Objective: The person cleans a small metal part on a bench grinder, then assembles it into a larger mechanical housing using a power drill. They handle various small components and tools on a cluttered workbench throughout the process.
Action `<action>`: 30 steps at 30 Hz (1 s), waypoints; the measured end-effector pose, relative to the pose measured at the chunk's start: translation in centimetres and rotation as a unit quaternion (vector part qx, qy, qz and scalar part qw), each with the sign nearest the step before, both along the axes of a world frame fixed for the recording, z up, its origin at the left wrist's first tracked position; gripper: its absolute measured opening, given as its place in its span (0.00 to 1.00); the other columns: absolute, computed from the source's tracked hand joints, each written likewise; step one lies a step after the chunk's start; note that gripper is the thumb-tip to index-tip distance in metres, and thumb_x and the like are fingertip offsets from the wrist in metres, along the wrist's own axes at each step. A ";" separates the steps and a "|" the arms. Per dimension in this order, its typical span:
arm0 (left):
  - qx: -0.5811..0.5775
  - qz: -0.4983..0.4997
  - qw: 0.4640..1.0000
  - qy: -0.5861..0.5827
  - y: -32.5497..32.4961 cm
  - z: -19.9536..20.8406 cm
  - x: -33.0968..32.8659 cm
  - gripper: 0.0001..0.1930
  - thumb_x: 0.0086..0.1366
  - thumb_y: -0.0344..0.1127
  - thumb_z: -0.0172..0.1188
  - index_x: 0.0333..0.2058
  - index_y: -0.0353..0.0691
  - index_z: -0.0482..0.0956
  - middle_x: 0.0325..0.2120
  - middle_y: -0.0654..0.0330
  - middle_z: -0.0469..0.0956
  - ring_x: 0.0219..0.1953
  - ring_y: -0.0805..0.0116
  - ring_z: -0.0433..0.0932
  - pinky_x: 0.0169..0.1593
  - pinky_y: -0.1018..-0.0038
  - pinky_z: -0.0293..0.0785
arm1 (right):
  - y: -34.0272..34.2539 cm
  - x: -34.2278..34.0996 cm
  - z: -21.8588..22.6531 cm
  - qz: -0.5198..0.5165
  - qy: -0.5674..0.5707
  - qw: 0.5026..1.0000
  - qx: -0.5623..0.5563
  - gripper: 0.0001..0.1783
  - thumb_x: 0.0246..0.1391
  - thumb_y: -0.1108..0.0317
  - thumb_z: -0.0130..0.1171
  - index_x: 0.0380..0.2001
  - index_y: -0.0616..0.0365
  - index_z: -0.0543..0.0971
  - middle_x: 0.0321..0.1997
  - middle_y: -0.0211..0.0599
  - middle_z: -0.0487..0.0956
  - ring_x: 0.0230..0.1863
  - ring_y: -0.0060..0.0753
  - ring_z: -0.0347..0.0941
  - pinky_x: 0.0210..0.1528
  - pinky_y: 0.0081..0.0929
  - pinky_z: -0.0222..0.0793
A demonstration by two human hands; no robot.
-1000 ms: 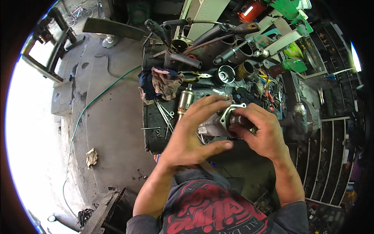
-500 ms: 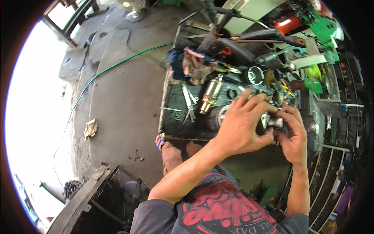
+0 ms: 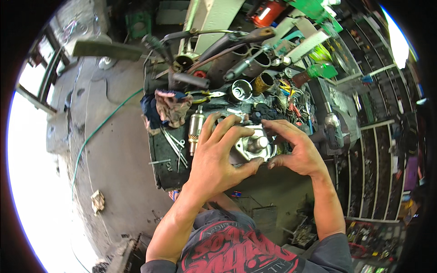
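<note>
Two-handed in the head view: had the silver housing [image 3: 255, 133] mid-frame, apparently clamped between fingers and thumb of the left hand [image 3: 216, 157]. Spread fingers and thumb of the right hand [image 3: 298, 152] apart by the housing's right edge; couldn't tell if gripping. Half a second earlier, had the stub [image 3: 260, 144] pointing right; now turned toward the camera, so likely got better access there.

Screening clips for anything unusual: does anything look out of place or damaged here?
A crumpled scrap lies on the floor, left of the bench, as if discarded. The metal housing shows no plain damage.
</note>
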State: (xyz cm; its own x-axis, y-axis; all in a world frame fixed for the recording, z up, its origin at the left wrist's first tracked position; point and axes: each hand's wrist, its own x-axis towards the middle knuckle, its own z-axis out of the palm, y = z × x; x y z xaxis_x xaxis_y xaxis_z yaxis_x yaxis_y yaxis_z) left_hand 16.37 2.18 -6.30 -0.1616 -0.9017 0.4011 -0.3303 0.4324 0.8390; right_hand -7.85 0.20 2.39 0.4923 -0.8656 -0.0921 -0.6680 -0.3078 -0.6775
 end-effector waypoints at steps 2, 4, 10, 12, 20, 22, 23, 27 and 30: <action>-0.035 -0.029 0.998 -0.049 -0.6 0.1 0.0 0.32 0.49 0.43 0.82 0.54 0.46 0.84 0.65 0.55 0.75 0.73 0.37 0.63 0.73 0.47 0.65 | -0.1 0.1 0.2 0.009 0.023 0.999 -0.045 0.56 0.34 0.66 0.86 0.72 0.57 0.74 0.63 0.41 0.79 0.62 0.41 0.78 0.64 0.34 0.76; -0.068 -0.066 0.995 -0.010 -1.4 0.1 -0.3 0.32 0.48 0.41 0.83 0.52 0.42 0.84 0.62 0.53 0.78 0.72 0.37 0.67 0.72 0.48 0.68 | -0.1 -0.1 0.0 0.006 0.012 0.999 -0.041 0.56 0.34 0.64 0.86 0.72 0.53 0.74 0.65 0.40 0.79 0.65 0.44 0.77 0.65 0.35 0.76; -0.092 -0.064 0.993 -0.023 -2.4 0.4 -0.2 0.30 0.42 0.43 0.87 0.44 0.40 0.86 0.58 0.52 0.84 0.69 0.36 0.72 0.71 0.45 0.65 | 2.5 -2.2 -2.6 -0.087 0.030 0.988 -0.125 0.60 0.35 0.52 0.87 0.73 0.53 0.72 0.71 0.40 0.75 0.67 0.44 0.74 0.64 0.37 0.74; -0.059 -0.049 0.996 -0.043 -1.5 0.5 0.0 0.29 0.46 0.47 0.85 0.45 0.44 0.86 0.59 0.58 0.84 0.72 0.41 0.68 0.69 0.44 0.64 | 5.7 -2.4 -4.5 -0.263 -0.286 0.920 -0.050 0.49 0.39 0.52 0.85 0.63 0.64 0.76 0.57 0.41 0.79 0.55 0.35 0.78 0.53 0.32 0.77; -0.050 0.014 0.999 0.003 0.2 -0.8 -1.7 0.35 0.50 0.46 0.77 0.60 0.54 0.80 0.63 0.66 0.78 0.69 0.45 0.68 0.68 0.50 0.64 | 13.3 8.4 -19.5 -0.120 -0.109 0.984 0.074 0.14 0.63 0.68 0.68 0.50 0.62 0.86 0.51 0.40 0.86 0.52 0.35 0.82 0.53 0.35 0.77; -0.044 0.017 0.998 0.029 0.3 -1.2 -2.0 0.36 0.50 0.46 0.77 0.60 0.54 0.79 0.63 0.67 0.78 0.69 0.45 0.68 0.68 0.50 0.64 | 10.6 11.8 -23.3 -0.060 -0.071 0.995 0.043 0.11 0.63 0.68 0.67 0.46 0.60 0.86 0.46 0.43 0.86 0.46 0.45 0.83 0.48 0.42 0.77; -0.043 0.017 0.998 0.039 0.3 -1.3 -2.1 0.36 0.50 0.46 0.77 0.61 0.54 0.79 0.63 0.67 0.77 0.69 0.45 0.67 0.68 0.50 0.64 | 9.1 13.4 -24.8 -0.048 -0.065 0.997 0.019 0.10 0.63 0.68 0.67 0.45 0.60 0.86 0.43 0.45 0.85 0.42 0.50 0.83 0.46 0.44 0.77; -0.037 0.024 0.998 0.044 0.3 -1.6 -2.3 0.38 0.50 0.46 0.77 0.63 0.54 0.78 0.64 0.67 0.77 0.69 0.44 0.67 0.67 0.49 0.64 | 5.0 18.2 -28.0 -0.102 -0.087 0.986 -0.104 0.12 0.56 0.75 0.70 0.45 0.60 0.85 0.34 0.46 0.81 0.34 0.53 0.80 0.38 0.44 0.75; -0.035 0.023 0.997 0.064 0.3 -1.7 -2.3 0.39 0.49 0.47 0.77 0.63 0.54 0.77 0.64 0.66 0.76 0.68 0.45 0.67 0.67 0.49 0.64 | 4.2 19.1 -28.4 -0.124 -0.040 0.987 -0.096 0.13 0.55 0.75 0.71 0.45 0.59 0.85 0.33 0.43 0.80 0.33 0.49 0.79 0.37 0.43 0.74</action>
State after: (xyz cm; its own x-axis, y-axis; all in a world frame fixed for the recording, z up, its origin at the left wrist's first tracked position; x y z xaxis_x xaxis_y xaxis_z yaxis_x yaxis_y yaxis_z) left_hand 14.10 2.50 -7.95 -0.0652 -0.8755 0.4788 -0.2435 0.4793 0.8432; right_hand 11.21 4.38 -26.05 0.2617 -0.9580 0.1171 -0.6854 -0.2699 -0.6763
